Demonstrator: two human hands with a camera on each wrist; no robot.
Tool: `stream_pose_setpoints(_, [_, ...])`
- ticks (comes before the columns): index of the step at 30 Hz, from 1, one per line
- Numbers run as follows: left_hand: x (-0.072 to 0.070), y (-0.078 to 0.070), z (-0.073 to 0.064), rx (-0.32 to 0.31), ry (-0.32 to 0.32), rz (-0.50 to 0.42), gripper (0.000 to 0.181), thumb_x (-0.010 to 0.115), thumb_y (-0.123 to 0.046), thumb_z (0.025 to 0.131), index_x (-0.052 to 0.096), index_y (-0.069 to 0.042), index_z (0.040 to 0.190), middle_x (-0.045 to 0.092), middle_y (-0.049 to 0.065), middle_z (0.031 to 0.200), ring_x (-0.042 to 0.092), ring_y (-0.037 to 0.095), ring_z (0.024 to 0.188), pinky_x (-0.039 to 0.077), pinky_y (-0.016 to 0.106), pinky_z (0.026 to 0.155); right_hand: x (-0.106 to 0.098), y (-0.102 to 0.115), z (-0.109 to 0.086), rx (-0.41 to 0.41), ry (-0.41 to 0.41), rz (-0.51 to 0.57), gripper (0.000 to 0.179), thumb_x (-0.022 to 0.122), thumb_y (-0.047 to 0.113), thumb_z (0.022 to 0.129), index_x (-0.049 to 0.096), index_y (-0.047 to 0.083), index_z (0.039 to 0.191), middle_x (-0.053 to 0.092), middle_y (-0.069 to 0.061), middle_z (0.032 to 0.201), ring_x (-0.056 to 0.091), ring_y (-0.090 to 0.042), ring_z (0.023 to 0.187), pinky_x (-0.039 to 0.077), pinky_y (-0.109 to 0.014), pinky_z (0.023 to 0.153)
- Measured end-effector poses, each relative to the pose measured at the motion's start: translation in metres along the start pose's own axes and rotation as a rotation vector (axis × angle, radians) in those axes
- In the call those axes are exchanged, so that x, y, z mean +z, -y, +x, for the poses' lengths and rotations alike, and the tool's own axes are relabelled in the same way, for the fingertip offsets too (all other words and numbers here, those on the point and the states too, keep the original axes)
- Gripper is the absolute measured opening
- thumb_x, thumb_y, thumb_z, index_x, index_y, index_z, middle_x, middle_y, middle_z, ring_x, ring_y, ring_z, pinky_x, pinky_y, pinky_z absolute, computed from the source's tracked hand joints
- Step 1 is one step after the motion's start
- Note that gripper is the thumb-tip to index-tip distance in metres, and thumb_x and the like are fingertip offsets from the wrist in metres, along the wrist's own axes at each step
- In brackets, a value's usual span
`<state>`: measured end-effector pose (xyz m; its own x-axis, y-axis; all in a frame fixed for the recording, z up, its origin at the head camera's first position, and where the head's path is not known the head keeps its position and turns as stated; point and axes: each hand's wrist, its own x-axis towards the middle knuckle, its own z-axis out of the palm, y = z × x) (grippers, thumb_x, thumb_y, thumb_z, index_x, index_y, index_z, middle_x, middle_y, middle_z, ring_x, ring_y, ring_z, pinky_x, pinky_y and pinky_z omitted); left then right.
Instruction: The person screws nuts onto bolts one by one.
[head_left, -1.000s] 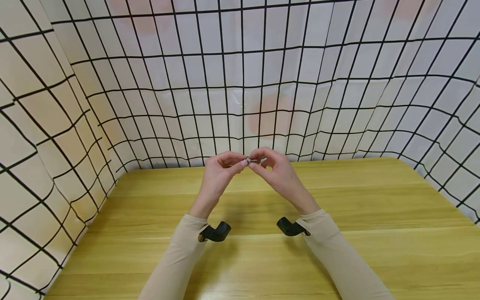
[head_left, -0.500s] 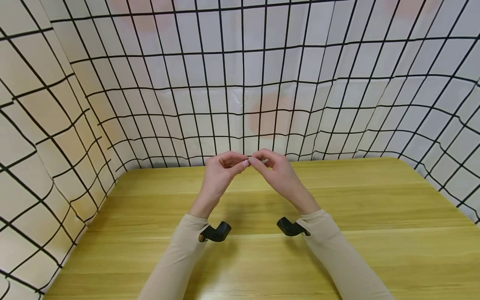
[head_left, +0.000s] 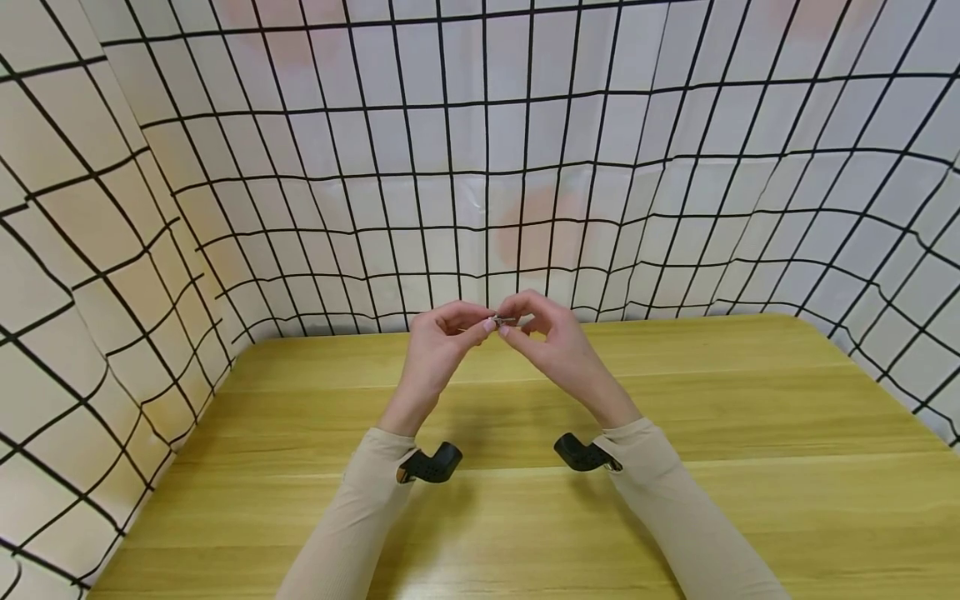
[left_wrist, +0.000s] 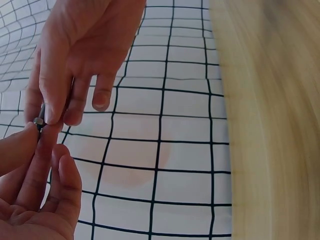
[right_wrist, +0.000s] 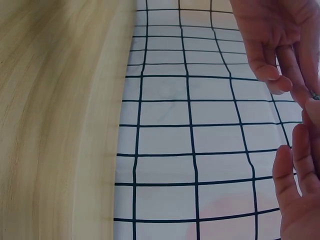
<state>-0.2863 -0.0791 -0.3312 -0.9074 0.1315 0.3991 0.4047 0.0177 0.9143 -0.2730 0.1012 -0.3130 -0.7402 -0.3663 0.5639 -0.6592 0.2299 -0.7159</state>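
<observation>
Above the far edge of the table, both hands meet at a small metal bolt (head_left: 504,320) with a thin shank. In the left wrist view, a nut-like collar (left_wrist: 39,121) shows on it between the fingertips. My left hand (head_left: 438,346) pinches one end with thumb and forefinger. From the other side, the thumb and forefinger of my right hand (head_left: 558,346) pinch it near the collar, while part of the shank shows in the gap behind their tips. Fingertips hide much of the bolt. The other fingers of both hands are loosely bent.
Below the hands lies a wooden table (head_left: 495,517). A white sheet with a black grid (head_left: 465,192) hangs behind it and along both sides. Black wrist-worn devices (head_left: 433,463) stick out from the beige sleeves (head_left: 660,475).
My right thumb and forefinger close together over the shank half a second ago, then spread apart again so that it shows now. The left hand stays almost still.
</observation>
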Motion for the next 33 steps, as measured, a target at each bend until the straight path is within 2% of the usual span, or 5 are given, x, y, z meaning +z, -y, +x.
stream_pose_setpoints(6, [0.000, 0.001, 0.000, 0.003, 0.000, 0.003, 0.011, 0.074, -0.014, 0.090, 0.075, -0.007, 0.098, 0.072, 0.005, 0.089, 0.064, 0.031, 0.085, 0.050, 0.034, 0.074, 0.001, -0.003, 0.001, 0.025, -0.016, -0.036, 0.013, 0.061, 0.000, 0.096, 0.063, 0.000, 0.109, 0.063, -0.009, 0.104, 0.056, -0.021, 0.092, 0.047, -0.040, 0.076])
stream_pose_setpoints(18, [-0.002, 0.000, 0.000, 0.016, 0.004, -0.018, 0.011, 0.074, -0.012, 0.089, 0.076, -0.006, 0.099, 0.072, 0.006, 0.092, 0.065, 0.027, 0.087, 0.051, 0.038, 0.078, 0.003, -0.038, 0.002, 0.058, -0.016, -0.053, 0.015, 0.063, 0.021, 0.098, 0.066, 0.015, 0.112, 0.063, 0.000, 0.102, 0.059, -0.024, 0.083, 0.044, -0.039, 0.067])
stream_pose_setpoints(25, [-0.001, 0.000, 0.001, 0.035, 0.019, -0.004, 0.011, 0.075, -0.012, 0.089, 0.076, -0.007, 0.098, 0.073, 0.005, 0.091, 0.066, 0.023, 0.087, 0.051, 0.040, 0.079, 0.002, -0.038, 0.002, 0.033, -0.038, -0.071, 0.019, 0.059, 0.031, 0.101, 0.068, 0.017, 0.107, 0.065, 0.003, 0.103, 0.058, -0.016, 0.095, 0.045, -0.041, 0.083])
stream_pose_setpoints(29, [-0.001, 0.000, 0.001, 0.032, 0.019, -0.007, 0.011, 0.075, -0.011, 0.089, 0.076, -0.006, 0.098, 0.073, 0.005, 0.091, 0.067, 0.024, 0.089, 0.052, 0.036, 0.079, 0.002, -0.038, 0.002, 0.036, -0.045, -0.043, 0.019, 0.057, 0.029, 0.102, 0.066, 0.015, 0.112, 0.064, 0.001, 0.105, 0.057, -0.014, 0.098, 0.044, -0.041, 0.087])
stream_pose_setpoints(33, [-0.001, 0.001, 0.001, 0.021, 0.014, -0.016, 0.011, 0.074, -0.010, 0.089, 0.075, -0.005, 0.098, 0.073, 0.006, 0.092, 0.067, 0.027, 0.091, 0.052, 0.036, 0.080, 0.001, -0.023, 0.002, 0.016, -0.042, -0.003, 0.018, 0.060, 0.012, 0.099, 0.062, 0.006, 0.117, 0.062, -0.007, 0.107, 0.055, -0.019, 0.099, 0.044, -0.043, 0.085])
